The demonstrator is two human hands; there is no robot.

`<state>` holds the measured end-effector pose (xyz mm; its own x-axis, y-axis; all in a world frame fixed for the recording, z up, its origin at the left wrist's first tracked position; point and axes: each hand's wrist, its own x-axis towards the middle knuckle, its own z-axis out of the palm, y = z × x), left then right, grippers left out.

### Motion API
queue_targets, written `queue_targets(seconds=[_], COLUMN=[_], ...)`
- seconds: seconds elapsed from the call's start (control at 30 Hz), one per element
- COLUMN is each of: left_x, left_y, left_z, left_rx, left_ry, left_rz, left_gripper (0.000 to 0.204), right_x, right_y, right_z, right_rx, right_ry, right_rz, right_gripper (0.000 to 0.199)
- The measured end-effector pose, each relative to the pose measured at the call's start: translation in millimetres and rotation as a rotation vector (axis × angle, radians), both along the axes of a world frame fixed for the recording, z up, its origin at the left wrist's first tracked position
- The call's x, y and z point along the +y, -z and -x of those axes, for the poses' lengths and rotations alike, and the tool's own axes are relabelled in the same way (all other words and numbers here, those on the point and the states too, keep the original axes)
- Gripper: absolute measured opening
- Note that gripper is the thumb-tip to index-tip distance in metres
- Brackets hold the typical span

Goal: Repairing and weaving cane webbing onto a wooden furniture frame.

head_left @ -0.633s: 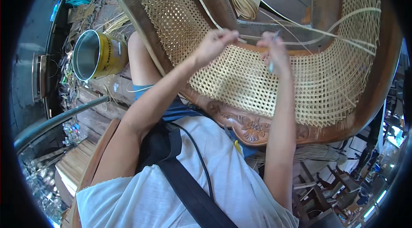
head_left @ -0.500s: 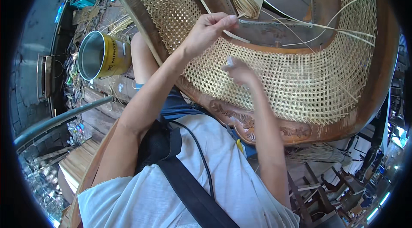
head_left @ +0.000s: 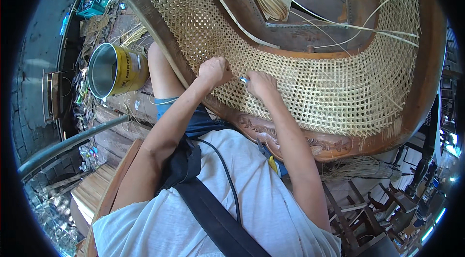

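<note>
A yellow metal can [head_left: 115,70] is borne on stacked wooden planks [head_left: 131,107]; cane scraps [head_left: 128,37] are scattered beside it.

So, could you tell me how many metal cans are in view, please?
1: a yellow can, open and lying tilted, sits left of the left hand beside the chair frame. Clutter at the left edge could hide others.

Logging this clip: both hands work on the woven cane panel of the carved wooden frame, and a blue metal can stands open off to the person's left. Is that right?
Not quite: the metal can is yellow, not blue, as the head view shows. The rest holds: the left hand and right hand are both on the woven cane panel of the carved wooden frame.
</note>
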<state>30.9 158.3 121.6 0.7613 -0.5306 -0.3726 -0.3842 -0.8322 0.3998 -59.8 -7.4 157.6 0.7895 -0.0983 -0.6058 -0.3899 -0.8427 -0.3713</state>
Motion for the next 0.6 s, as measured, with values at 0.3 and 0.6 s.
queue_targets(seconds=[0.3, 0.6], left_x=[-2, -14], left_y=[-9, -7], left_z=[-1, 8], left_rx=[-0.022, -0.035], left_ry=[0.004, 0.013], left_rz=[0.004, -0.161], left_gripper=[0.026, 0.025], right_x=[12, 20], right_y=[12, 1], right_z=[-9, -8], right_rx=[-0.107, -0.09], right_ry=[-0.086, -0.041], right_rz=[0.067, 0.05], right_gripper=[0.022, 0.022])
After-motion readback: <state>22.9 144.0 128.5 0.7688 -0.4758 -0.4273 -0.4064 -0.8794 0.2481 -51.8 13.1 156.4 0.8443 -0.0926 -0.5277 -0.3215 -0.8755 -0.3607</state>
